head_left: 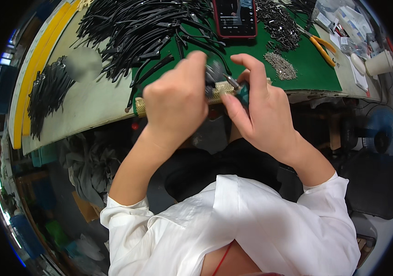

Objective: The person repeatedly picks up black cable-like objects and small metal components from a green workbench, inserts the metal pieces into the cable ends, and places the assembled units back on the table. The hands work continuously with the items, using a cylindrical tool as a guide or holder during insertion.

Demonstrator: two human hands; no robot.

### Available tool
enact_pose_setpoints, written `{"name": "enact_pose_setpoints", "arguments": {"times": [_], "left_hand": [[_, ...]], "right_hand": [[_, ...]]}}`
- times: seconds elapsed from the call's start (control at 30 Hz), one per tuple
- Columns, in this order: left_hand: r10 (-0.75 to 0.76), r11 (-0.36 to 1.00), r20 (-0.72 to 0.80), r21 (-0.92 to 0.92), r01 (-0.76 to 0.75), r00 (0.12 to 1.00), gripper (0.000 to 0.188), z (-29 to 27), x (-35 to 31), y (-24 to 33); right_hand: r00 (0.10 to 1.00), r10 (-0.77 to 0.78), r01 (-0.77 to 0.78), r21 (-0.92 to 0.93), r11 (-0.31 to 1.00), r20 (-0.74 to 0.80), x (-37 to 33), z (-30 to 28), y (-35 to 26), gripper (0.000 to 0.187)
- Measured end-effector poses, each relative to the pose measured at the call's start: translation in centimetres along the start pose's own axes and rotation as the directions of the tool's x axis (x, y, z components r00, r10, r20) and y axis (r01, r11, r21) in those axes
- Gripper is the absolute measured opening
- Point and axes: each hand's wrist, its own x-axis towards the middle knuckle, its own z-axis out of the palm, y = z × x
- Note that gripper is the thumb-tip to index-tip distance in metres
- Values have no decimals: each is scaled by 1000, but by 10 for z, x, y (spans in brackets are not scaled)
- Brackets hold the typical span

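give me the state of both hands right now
Left hand: curled at a blurred dark piece; whether gripping cannot be told.
Right hand: closed on teal-handled tool.

- Both forearms slant inward and away from the torso, the left forearm [136, 168] and the right forearm [313, 163] bare below the elbows.
- The left hand [175, 94] turns its back upward, fingers curled in; motion blur softens it and its fingertips cannot be made out.
- The right hand [265, 103] faces it, just apart, thumb [238, 112] reaching up and leftward, index finger [256, 69] arched above in a loose pinch.
- The right wrist [293, 145] is fairly straight.
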Motion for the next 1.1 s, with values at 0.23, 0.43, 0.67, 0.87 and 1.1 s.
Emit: {"name": "enact_pose_setpoints", "arguments": {"times": [0.23, 0.43, 0.67, 0.87, 1.1], "left_hand": [[-289, 956, 163, 103, 275, 943, 24, -34, 26, -79], [-257, 965, 351, 138, 221, 901, 32, -14, 14, -99], [-295, 855, 340, -323, 406, 893, 23, -28, 33, -112], [-237, 821, 212, -479, 312, 948, 20, -41, 27, -94], [-220, 704, 207, -643, 302, 953, 29, -41, 11, -53]], "right_hand": [[965, 229, -239, 73, 968, 125, -18, -32, 24, 56], [884, 444, -450, 11, 893, 148, -13, -74, 50, 48], [886, 229, -126, -264, 956, 402, -5, -101, 76, 29], [831, 234, -65, -330, 942, 504, -1, -102, 72, 30], [863, 211, -41, -352, 935, 459, -1, -98, 74, 28]]}}
